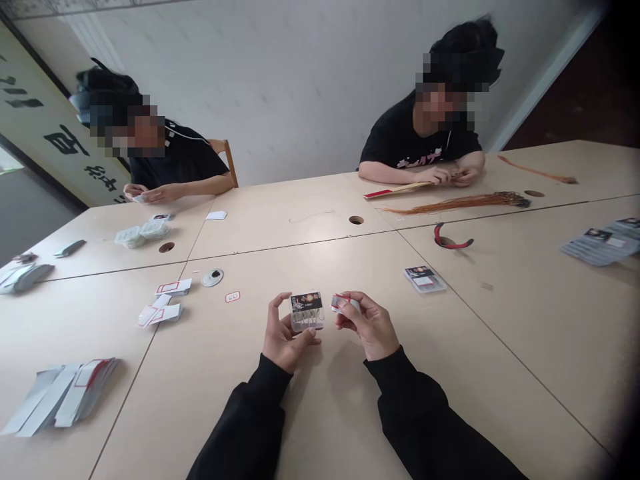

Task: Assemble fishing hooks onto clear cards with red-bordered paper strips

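Note:
My left hand (287,333) curls around the left side of a small clear plastic box (307,312), which has a dark printed card on its face. Its thumb rests at the box's lower edge. My right hand (367,325) pinches a small white piece with red edging (344,304) between its fingers and thumb, just right of the box and apart from it. Both hands are over a pale wooden table (440,373).
Stacks of white, red-edged paper sleeves (160,305) (63,393) lie left. A packed box (424,280) and printed sheets (600,243) lie right. Two co-workers sit opposite; one handles orange cords (450,203) and a red-tipped strip (395,191).

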Action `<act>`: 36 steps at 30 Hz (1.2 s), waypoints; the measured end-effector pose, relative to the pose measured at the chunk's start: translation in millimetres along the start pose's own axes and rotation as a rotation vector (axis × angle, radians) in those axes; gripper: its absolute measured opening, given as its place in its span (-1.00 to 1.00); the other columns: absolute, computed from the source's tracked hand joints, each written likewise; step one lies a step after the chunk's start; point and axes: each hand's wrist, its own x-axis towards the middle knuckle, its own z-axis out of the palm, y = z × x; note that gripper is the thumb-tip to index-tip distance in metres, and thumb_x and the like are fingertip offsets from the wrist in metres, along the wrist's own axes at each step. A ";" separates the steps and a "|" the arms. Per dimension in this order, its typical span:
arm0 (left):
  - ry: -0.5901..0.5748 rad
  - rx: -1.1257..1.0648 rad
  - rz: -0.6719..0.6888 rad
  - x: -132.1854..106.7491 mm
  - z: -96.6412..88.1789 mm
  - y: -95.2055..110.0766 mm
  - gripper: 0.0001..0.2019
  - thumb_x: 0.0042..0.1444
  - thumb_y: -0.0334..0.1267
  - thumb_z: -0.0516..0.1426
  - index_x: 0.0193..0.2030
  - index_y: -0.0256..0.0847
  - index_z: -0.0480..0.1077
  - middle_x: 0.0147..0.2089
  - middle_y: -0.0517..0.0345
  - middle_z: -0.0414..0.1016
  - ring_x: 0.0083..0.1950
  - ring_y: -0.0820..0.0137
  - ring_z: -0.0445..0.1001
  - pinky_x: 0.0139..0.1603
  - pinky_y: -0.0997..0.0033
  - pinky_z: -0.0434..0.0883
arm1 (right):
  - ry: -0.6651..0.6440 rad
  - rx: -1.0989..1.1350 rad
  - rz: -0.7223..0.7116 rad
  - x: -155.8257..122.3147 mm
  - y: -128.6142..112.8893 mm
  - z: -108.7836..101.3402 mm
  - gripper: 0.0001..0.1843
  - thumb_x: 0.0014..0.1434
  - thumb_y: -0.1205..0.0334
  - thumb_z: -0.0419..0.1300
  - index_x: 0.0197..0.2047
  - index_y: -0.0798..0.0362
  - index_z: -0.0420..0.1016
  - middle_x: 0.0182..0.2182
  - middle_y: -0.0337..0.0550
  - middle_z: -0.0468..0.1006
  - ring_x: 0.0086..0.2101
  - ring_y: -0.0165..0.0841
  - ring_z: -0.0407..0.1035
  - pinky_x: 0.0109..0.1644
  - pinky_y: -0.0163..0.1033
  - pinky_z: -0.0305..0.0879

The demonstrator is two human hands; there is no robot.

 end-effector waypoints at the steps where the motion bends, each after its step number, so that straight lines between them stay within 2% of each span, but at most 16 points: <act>1: 0.007 -0.046 -0.036 -0.4 1.5 2.0 -0.16 -0.20 -0.21 0.35 0.16 -0.05 -0.06 -0.25 0.08 0.54 -0.26 0.23 0.55 -0.35 0.21 0.53 | -0.010 -0.016 -0.013 -1.3 -0.7 1.1 -0.63 -0.06 -0.01 0.34 -0.29 0.09 0.47 -0.56 -0.23 0.49 -0.57 -0.42 0.34 -0.42 -0.21 0.42; 4: 0.022 -0.144 -0.082 0.1 1.6 6.0 -0.11 -0.20 -0.27 0.35 0.23 -0.06 -0.06 -0.25 0.10 0.55 -0.19 0.26 0.55 -0.23 0.17 0.54 | -0.028 -0.096 -0.059 -5.4 -1.9 4.4 -0.62 -0.06 -0.02 0.33 -0.28 0.10 0.47 -0.51 -0.20 0.50 -0.57 -0.43 0.32 -0.41 -0.21 0.41; 7: 0.022 -0.219 -0.098 1.7 -0.7 5.8 -0.12 -0.19 -0.33 0.34 0.25 -0.11 -0.02 -0.25 0.10 0.55 -0.20 0.35 0.54 -0.12 0.21 0.52 | -0.039 -0.212 -0.103 -10.1 -1.0 6.9 -0.64 -0.02 -0.01 0.29 -0.26 0.09 0.47 -0.56 -0.22 0.47 -0.57 -0.42 0.31 -0.42 -0.25 0.38; 12: -0.018 -0.242 -0.088 2.2 1.3 3.1 -0.12 -0.18 -0.30 0.33 0.28 -0.15 0.00 -0.20 0.05 0.56 -0.17 0.33 0.54 -0.04 0.20 0.49 | -0.016 -0.443 -0.188 -18.3 0.4 10.9 -0.74 0.03 0.05 0.21 -0.28 0.06 0.50 -0.56 -0.23 0.46 -0.58 -0.42 0.29 -0.49 -0.33 0.31; 15: -0.043 -0.245 -0.102 1.9 3.9 3.4 -0.13 -0.19 -0.31 0.32 0.28 -0.13 0.03 -0.18 0.06 0.56 -0.17 0.33 0.54 -0.05 0.21 0.50 | -0.011 -0.510 -0.208 -21.8 -0.9 13.0 -0.78 0.05 0.08 0.18 -0.30 0.04 0.51 -0.57 -0.24 0.46 -0.60 -0.43 0.26 -0.54 -0.35 0.25; 20: 0.008 -0.244 -0.118 2.6 4.5 4.9 -0.31 -0.11 -0.31 0.24 0.20 -0.10 0.13 -0.15 0.06 0.54 -0.14 0.31 0.55 -0.11 0.20 0.53 | 0.032 -0.521 -0.228 -23.6 -3.4 15.1 -0.80 0.05 0.09 0.18 -0.30 0.02 0.50 -0.56 -0.25 0.45 -0.58 -0.42 0.29 -0.52 -0.35 0.26; 24: 0.002 -0.259 -0.122 3.4 3.1 5.7 -0.30 -0.16 -0.41 0.20 0.19 -0.12 0.13 -0.19 0.10 0.55 -0.20 0.36 0.55 -0.10 0.22 0.53 | 0.045 -0.505 -0.233 -24.6 -4.3 16.8 -0.80 0.06 0.09 0.18 -0.31 0.02 0.49 -0.52 -0.24 0.47 -0.57 -0.42 0.30 -0.49 -0.34 0.27; 36: 0.044 -0.236 -0.124 3.2 3.2 6.7 -0.32 -0.15 -0.40 0.22 0.17 -0.17 0.15 -0.25 0.11 0.57 -0.28 0.40 0.55 -0.19 0.31 0.55 | 0.019 -0.518 -0.237 -26.3 -3.0 18.9 -0.84 0.08 0.12 0.16 -0.31 0.01 0.48 -0.47 -0.24 0.51 -0.52 -0.42 0.33 -0.45 -0.35 0.30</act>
